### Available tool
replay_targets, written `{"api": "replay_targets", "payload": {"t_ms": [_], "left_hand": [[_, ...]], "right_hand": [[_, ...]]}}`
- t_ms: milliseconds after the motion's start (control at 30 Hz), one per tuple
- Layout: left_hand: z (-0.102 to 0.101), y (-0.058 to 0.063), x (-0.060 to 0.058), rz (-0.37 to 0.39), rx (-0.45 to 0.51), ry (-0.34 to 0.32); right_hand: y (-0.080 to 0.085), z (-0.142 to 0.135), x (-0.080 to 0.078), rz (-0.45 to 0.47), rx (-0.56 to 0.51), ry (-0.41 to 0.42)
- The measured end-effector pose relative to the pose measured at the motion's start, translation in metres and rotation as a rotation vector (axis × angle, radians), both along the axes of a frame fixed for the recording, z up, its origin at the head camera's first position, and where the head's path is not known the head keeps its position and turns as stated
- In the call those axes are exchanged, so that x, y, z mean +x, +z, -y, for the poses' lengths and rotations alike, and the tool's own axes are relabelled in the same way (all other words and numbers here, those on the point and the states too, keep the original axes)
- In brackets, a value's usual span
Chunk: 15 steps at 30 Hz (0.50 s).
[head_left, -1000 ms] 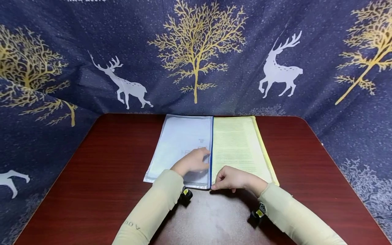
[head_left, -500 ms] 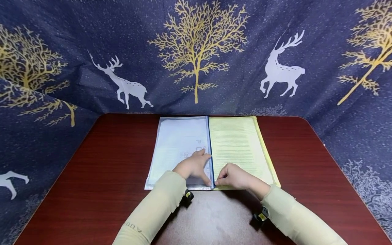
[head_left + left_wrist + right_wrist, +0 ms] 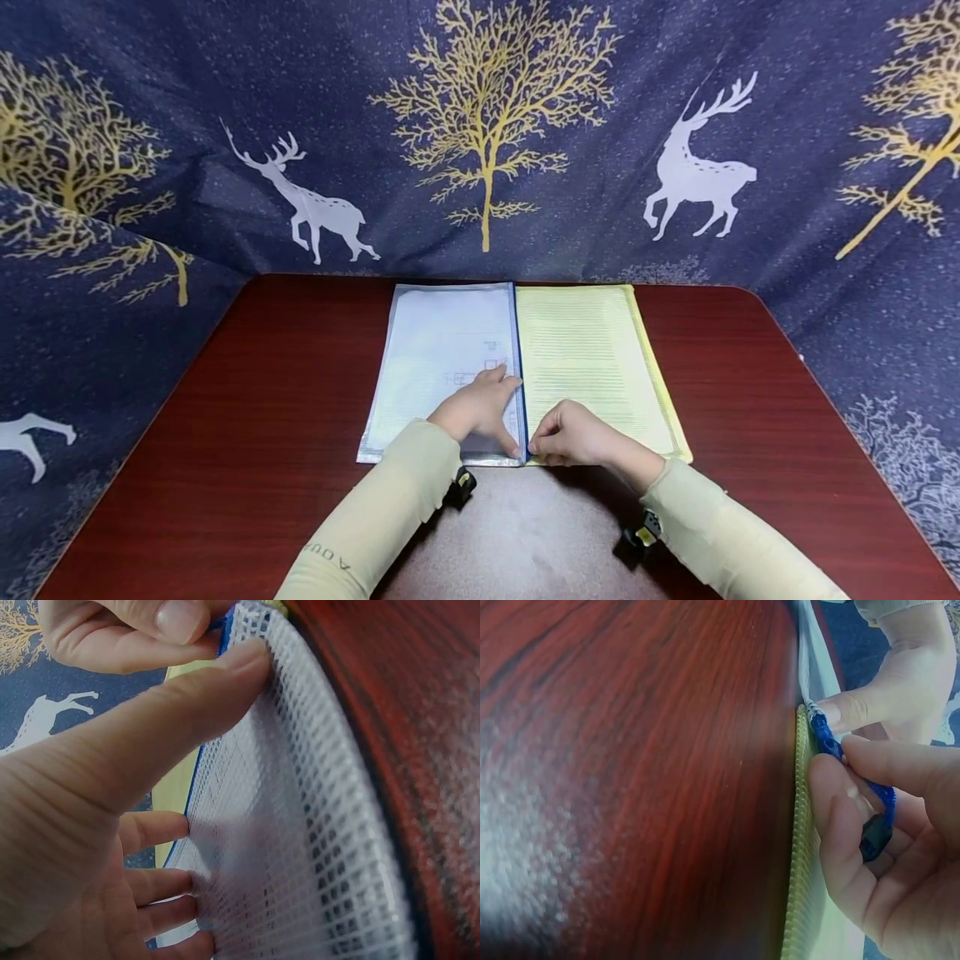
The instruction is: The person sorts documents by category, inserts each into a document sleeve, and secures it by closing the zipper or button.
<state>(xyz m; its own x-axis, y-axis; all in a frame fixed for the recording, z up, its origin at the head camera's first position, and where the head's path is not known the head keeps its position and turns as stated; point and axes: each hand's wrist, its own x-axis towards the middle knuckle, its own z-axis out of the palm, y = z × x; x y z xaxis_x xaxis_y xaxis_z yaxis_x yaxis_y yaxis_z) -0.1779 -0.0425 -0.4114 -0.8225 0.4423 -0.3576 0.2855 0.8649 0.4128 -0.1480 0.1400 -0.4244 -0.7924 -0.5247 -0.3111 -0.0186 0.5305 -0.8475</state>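
Note:
A white mesh zip pouch with printed paper inside lies flat on the table. Along its right side runs a blue zipper. My left hand rests on the pouch with fingers spread. Its thumb presses the near right corner, beside the zipper's end. Just right of that corner, my right hand pinches the blue zipper pull between thumb and index finger. A blue cord with a dark end piece hangs from the pull against the curled fingers.
A yellow mesh pouch with lined paper lies right of the zipper; whether the white one overlaps it I cannot tell. Both sit near the far edge of a dark red wooden table. A blue cloth with trees and deer hangs behind.
The white pouch has shifted slightly left at its far end and straightened. My left hand has spread, its thumb coming down on the near corner. My right hand has moved slightly right.

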Motion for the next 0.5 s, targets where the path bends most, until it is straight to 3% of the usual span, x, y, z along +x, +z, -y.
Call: {"api": "replay_targets", "payload": {"t_ms": [267,500], "left_hand": [[-0.0009,-0.0017,-0.0002,-0.037,-0.030,-0.022],[0.0001,-0.0036,-0.0006,-0.045,-0.033,-0.023]], "right_hand": [[-0.0025,0.0006,-0.0008,0.026,-0.100,-0.049],[-0.0048,0.0016,-0.0013,0.057,-0.108,-0.084]]}}
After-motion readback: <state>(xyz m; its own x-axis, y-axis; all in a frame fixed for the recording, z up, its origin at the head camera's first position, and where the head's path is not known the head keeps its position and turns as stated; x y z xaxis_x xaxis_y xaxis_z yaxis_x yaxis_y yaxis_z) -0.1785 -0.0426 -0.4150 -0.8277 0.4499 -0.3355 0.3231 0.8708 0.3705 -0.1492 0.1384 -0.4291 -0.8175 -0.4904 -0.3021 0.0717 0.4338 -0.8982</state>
